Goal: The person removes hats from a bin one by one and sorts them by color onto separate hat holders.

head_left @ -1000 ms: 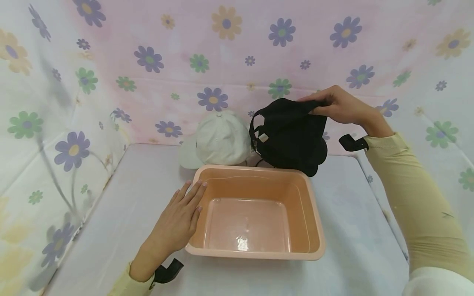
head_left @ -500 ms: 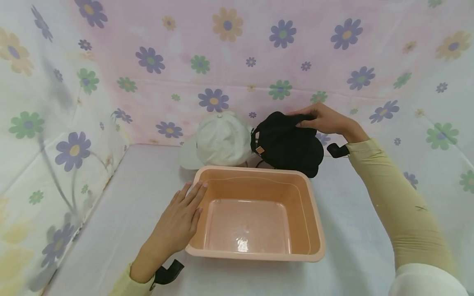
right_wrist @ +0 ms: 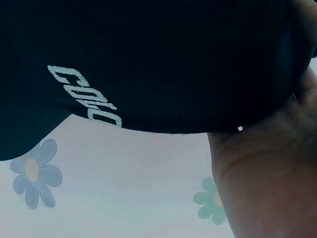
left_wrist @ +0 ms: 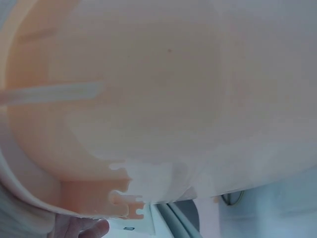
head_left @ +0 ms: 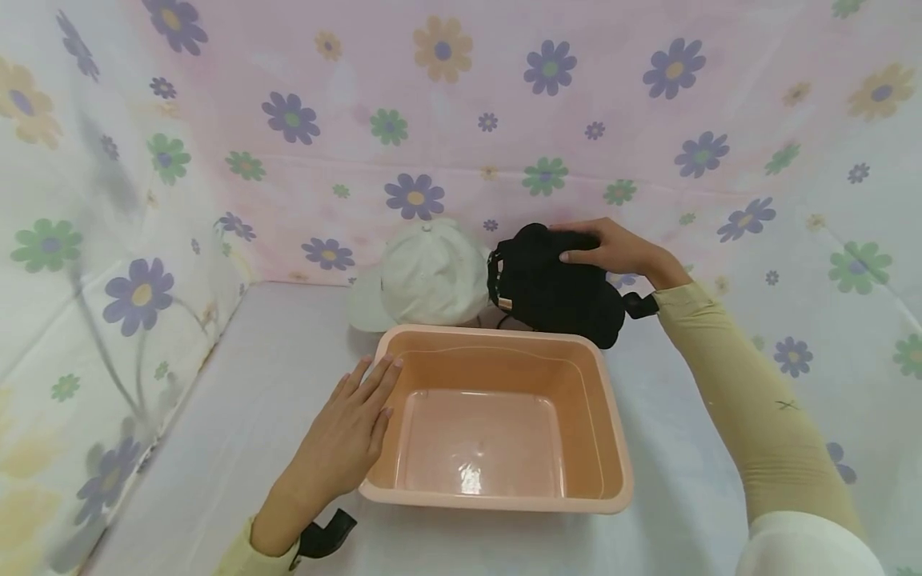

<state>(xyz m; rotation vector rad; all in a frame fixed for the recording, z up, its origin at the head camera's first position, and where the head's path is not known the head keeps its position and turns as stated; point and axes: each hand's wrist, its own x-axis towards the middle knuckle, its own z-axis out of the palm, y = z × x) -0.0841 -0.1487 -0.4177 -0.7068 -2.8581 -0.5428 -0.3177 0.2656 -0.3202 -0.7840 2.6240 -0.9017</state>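
My right hand (head_left: 607, 246) pinches the top of a black cap (head_left: 562, 292), thumb on the near side and fingers behind. White stitched letters show on the black cap (right_wrist: 124, 59) in the right wrist view. To its left sits a white cap (head_left: 435, 276), its brim pointing left. In front of both caps stands a peach plastic tub (head_left: 497, 340) with nothing in it. My left hand (head_left: 338, 440) rests with straight fingers on the tub's left rim. The tub's wall (left_wrist: 148, 109) fills most of the left wrist view.
The tub stands on a pale cloth-covered table (head_left: 274, 368). A flower-printed curtain (head_left: 490, 80) hangs close behind the caps and along both sides. Thin dark cords lie between the caps and the tub.
My right hand has come down and to the left with the top of the black cap, which now sits lower and more bunched beside the white cap. My left hand stays on the tub.
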